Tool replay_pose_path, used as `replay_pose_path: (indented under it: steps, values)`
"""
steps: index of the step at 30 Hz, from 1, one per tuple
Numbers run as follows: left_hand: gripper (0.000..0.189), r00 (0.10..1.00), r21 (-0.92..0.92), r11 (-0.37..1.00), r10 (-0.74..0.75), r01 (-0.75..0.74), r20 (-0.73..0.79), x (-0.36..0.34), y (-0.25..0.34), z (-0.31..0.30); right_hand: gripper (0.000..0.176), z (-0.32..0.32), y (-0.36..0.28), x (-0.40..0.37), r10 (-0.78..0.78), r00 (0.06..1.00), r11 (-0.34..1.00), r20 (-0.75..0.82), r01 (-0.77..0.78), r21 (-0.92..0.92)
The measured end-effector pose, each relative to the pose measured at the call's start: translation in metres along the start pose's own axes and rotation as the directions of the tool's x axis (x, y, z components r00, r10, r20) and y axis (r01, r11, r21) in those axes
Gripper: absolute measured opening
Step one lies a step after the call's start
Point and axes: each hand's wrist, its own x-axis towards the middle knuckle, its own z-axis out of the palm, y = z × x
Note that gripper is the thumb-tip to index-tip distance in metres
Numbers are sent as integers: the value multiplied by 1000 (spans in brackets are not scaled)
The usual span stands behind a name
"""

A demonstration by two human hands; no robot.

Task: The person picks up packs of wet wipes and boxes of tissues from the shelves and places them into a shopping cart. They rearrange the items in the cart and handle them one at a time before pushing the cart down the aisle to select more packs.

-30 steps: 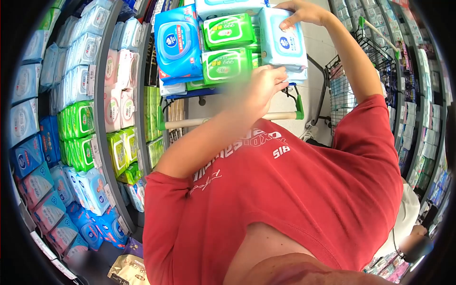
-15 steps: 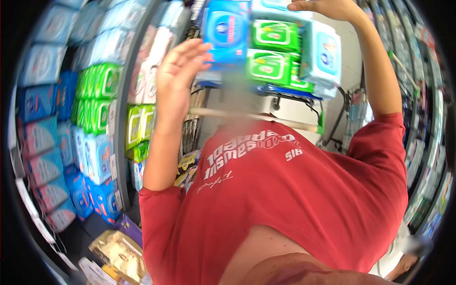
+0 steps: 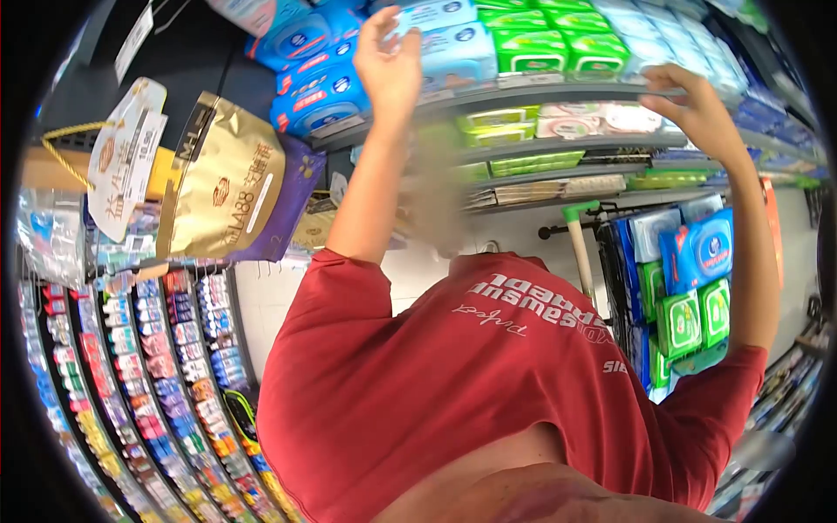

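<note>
In the head view, your left hand (image 3: 386, 70) is raised at the top of the frame, left of centre. Its fingers are spread, with the fingertips against the pale blue wipes pack (image 3: 458, 54) that lies on the top shelf (image 3: 540, 91). Blur makes this hard to judge, but the hand seems only to touch the pack, not to close on it. The darker blue packs (image 3: 318, 91) lie just left of that hand on the same shelf. Your right hand (image 3: 697, 109) is at the upper right, well apart from the left. Its fingers are stretched out, holding nothing and resting at the shelf's front edge beside the whitish packs (image 3: 649, 52). The green packs (image 3: 558, 48) stand between your two hands. At the right of the frame the cart (image 3: 610, 270) carries a blue pack (image 3: 697, 253) and more green ones. A gold bag (image 3: 222, 183) hangs at the upper left, and your red shirt (image 3: 488, 392) fills the lower middle.
</note>
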Motion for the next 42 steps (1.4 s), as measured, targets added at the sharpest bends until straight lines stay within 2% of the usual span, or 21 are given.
replay_pose_path:
  steps: [2,3,4,6,8,10,11,12,14,19,21,24,26,28,30,32,33,35,39,41,42]
  values:
    - [36,967,327,926,232,-188,-102,17,-11,-32,48,27,-27,44,-110,994,993,-9,110,-30]
    - [47,961,396,902,243,-175,-129,27,-18,-49,51,43,-32,69,-165,986,986,-7,165,1]
    - [47,959,407,898,245,-169,-143,33,-21,-59,54,60,-39,94,-221,975,975,-9,221,32]
    - [46,906,563,823,294,-78,-304,45,-24,-77,42,97,-70,130,-291,954,954,-66,295,47]
    - [50,872,592,805,313,-34,-376,65,-37,-91,60,125,-97,180,-360,933,932,16,359,58]
    - [60,803,620,784,343,40,-486,83,-51,-104,67,156,-124,214,-371,928,929,22,370,17]
    - [63,834,501,862,220,76,-505,91,-49,-111,69,177,-131,235,-404,914,913,-39,405,39]
    - [63,834,503,861,222,76,-506,98,-44,-114,70,194,-138,250,-432,896,897,-106,439,57]
    - [67,822,359,917,63,177,-565,107,-31,-116,72,202,-170,264,-273,962,957,-16,273,95]
    - [65,836,305,922,-35,238,-548,144,-76,-147,73,241,-190,307,-148,987,979,59,138,149]
    - [51,801,183,974,4,131,-599,153,-99,-154,75,249,-191,321,-100,991,984,89,85,156]
    - [51,772,60,988,-74,144,-631,143,-69,-138,80,258,-189,337,-104,973,994,206,92,66]
    - [53,785,57,976,-134,210,-604,149,-76,-147,86,262,-187,335,-127,992,989,6,127,75]
    - [55,868,9,989,-124,146,-481,143,-67,-147,86,261,-183,334,-117,993,988,11,115,102]
    - [52,872,8,989,-125,146,-473,131,-47,-134,87,253,-176,330,-104,994,987,13,102,127]
    - [48,888,-19,999,-43,38,-458,126,-43,-129,80,237,-173,313,-190,982,911,15,170,377]
    - [45,896,-27,998,-65,60,-440,123,-39,-125,80,238,-170,308,-182,983,913,13,164,374]
    - [45,909,-59,997,-69,49,-410,120,-38,-120,68,238,-166,299,-219,950,825,-223,302,477]
    - [48,931,-137,988,-115,71,-347,105,-27,-99,58,224,-153,284,-156,972,841,-176,224,492]
    - [51,937,-134,986,-141,103,-319,99,-31,-91,57,216,-144,277,-116,980,731,-161,193,654]
    - [53,940,-127,983,-166,133,-297,97,-32,-86,57,211,-139,274,-110,980,733,-167,194,652]
